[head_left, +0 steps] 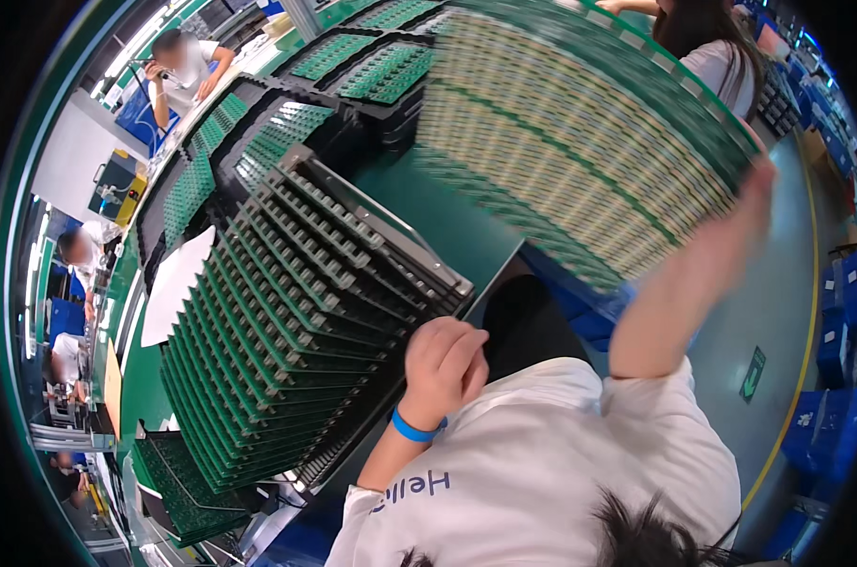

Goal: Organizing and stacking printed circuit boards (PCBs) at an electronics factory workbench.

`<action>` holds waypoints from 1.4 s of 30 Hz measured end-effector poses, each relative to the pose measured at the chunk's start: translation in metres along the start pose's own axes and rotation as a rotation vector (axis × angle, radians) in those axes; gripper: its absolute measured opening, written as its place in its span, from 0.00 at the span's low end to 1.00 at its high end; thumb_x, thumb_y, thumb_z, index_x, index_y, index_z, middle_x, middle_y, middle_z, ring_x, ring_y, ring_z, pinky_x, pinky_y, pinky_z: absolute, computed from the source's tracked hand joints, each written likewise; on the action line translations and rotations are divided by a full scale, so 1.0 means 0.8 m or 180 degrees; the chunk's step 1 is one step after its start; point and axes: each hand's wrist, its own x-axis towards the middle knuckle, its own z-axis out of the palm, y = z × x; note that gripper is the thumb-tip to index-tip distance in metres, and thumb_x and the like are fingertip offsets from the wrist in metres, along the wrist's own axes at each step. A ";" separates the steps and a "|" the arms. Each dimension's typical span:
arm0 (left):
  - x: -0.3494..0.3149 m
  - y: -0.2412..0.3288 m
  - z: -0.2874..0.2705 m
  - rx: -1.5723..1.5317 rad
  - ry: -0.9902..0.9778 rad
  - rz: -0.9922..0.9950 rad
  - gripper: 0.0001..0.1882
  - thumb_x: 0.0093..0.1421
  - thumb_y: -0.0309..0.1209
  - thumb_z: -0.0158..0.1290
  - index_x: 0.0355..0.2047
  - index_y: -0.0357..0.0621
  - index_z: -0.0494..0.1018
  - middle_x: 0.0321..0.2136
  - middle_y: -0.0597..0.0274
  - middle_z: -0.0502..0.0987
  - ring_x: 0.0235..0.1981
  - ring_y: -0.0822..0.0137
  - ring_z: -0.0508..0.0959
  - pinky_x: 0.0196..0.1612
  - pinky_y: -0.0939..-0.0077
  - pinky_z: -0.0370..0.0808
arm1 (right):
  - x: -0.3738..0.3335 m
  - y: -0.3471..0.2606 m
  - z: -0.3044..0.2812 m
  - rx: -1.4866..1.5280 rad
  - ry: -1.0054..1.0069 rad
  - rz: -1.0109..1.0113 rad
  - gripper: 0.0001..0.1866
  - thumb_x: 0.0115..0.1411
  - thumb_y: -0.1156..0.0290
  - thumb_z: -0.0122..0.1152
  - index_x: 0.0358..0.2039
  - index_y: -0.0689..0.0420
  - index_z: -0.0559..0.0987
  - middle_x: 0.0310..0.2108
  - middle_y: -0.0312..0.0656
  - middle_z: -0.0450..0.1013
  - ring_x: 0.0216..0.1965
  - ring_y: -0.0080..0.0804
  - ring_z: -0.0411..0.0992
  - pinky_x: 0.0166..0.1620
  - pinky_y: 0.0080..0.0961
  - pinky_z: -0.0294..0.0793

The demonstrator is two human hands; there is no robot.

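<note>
Tbl: green tbl (438, 203) under everything, running past the rack's far side.
Panel: large multi-row panel (561, 132), green w/ pale strips, blurred; up in the air to the R of the rack, well out of its slots.
Rack: the landmark, a dark rack (405, 250) w/ metal end plate, tilted in view; many green boards (258, 331) sit in it edge-on, in a fanned row, gaps btwn.
Trays: black trays (372, 123) beyond the rack's far end, w/ small green boards (386, 71) laid out in them.
Paper: white sheet (176, 288) just beside the rack's L side.
R hand: person's R hand (742, 213), well R of the rack, at the panel's outer edge; fingers look clamped on that edge, tho blur hides each one.
L hand: person's L hand (445, 364), by the rack's near R edge; fingers curled in together, nothing seen in them; contact w/ rack can't tell.
Band: blue wristband (414, 430) on L wrist, near side of the rack.
Progress: judging by how things lie, most of the visible rack is filled, one panel out & in hand. Going in or coming out: can't tell from one view; nor how many slots remain.
</note>
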 end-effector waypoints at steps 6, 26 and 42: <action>0.009 0.044 0.013 -0.5800 -0.1684 -0.2996 0.40 0.57 0.57 0.40 0.60 0.44 0.45 0.55 0.56 0.59 0.55 0.59 0.61 0.55 0.63 0.58 | -0.128 -0.009 -0.174 -0.0991 -0.2021 -0.0994 0.28 0.56 0.44 0.46 0.41 0.58 0.71 0.36 0.48 0.72 0.34 0.38 0.72 0.36 0.33 0.71; 0.015 -0.008 0.036 -0.2298 -0.2802 -0.1536 0.38 0.40 0.13 0.45 0.56 0.42 0.57 0.53 0.52 0.62 0.51 0.53 0.66 0.53 0.68 0.63 | -0.353 0.157 -0.657 -0.1435 -0.3588 0.4856 0.18 0.59 0.59 0.43 0.40 0.56 0.75 0.39 0.46 0.72 0.39 0.37 0.71 0.43 0.31 0.69; -0.051 -0.011 0.022 -0.3073 -0.1976 -0.3370 0.45 0.37 0.10 0.48 0.59 0.48 0.52 0.60 0.58 0.50 0.60 0.60 0.54 0.60 0.72 0.52 | -0.182 0.270 -0.510 -0.1627 -0.5574 0.4169 0.17 0.59 0.60 0.46 0.41 0.56 0.75 0.39 0.43 0.72 0.39 0.33 0.70 0.45 0.30 0.68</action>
